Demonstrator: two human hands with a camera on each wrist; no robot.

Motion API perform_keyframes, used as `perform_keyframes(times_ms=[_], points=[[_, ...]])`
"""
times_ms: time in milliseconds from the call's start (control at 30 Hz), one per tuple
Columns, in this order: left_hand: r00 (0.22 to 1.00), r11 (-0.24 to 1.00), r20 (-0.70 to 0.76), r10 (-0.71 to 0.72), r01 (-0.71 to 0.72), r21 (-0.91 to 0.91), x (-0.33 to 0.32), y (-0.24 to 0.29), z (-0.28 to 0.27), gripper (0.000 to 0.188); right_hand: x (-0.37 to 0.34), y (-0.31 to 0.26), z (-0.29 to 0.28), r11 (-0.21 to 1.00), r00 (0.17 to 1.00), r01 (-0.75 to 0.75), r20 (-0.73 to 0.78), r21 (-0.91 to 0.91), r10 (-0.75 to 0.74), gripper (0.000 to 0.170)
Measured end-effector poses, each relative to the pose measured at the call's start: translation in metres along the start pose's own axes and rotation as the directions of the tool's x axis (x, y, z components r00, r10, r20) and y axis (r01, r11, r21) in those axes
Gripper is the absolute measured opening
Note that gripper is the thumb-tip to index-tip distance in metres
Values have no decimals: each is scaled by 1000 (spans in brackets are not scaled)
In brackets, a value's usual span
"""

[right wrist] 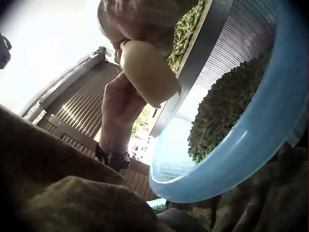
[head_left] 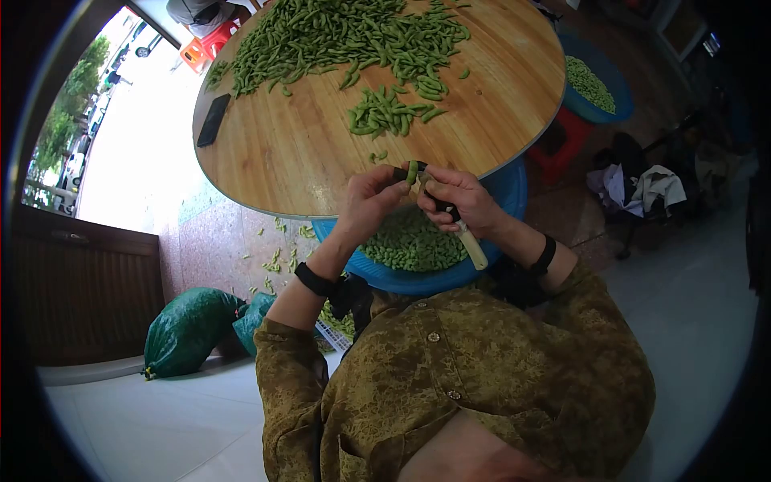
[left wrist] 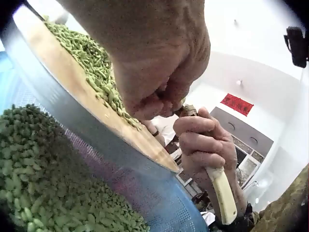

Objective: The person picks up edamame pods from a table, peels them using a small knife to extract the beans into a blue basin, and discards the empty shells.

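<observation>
Green pods [head_left: 337, 40], blue basin [head_left: 509, 189], cream handle [head_left: 472, 247]
My shirt [head_left: 490, 345] is mottled brown and olive, my wristbands [head_left: 314, 280] black; the table [head_left: 281, 145] shows striped tan wood grain, the sack [head_left: 191, 329] dark green.

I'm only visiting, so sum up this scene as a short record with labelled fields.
Left hand: pinches a green pod
Right hand: grips a pale-handled tool
Table: round, wooden, with a large heap of pods at the far side
Blue basin: below the hands, partly under the table, holding shelled beans
Floor: dark green sack, loose pods
</observation>
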State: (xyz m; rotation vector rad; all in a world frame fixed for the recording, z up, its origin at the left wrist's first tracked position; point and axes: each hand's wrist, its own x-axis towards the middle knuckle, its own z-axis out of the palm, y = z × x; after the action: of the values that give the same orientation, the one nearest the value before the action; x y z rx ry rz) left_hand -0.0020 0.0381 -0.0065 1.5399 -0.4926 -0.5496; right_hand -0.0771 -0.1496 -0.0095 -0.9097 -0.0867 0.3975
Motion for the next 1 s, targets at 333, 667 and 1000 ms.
perform_keyframes(times_ms=[333, 667, 1000], points=[[999, 993, 41, 21, -15, -121, 2, -11, -8, 13, -1, 0, 4, 996, 999, 16, -45, 90, -12, 26], [981, 889, 183, -63, 139, -437, 6, -18, -3, 9, -1, -4, -1, 910, 995, -98, 48, 402, 86, 27], [774, 415, 123, 621, -457, 787, -10, 10, 14, 11, -2, 4, 3, 899, 992, -122, 44, 420, 114, 28]])
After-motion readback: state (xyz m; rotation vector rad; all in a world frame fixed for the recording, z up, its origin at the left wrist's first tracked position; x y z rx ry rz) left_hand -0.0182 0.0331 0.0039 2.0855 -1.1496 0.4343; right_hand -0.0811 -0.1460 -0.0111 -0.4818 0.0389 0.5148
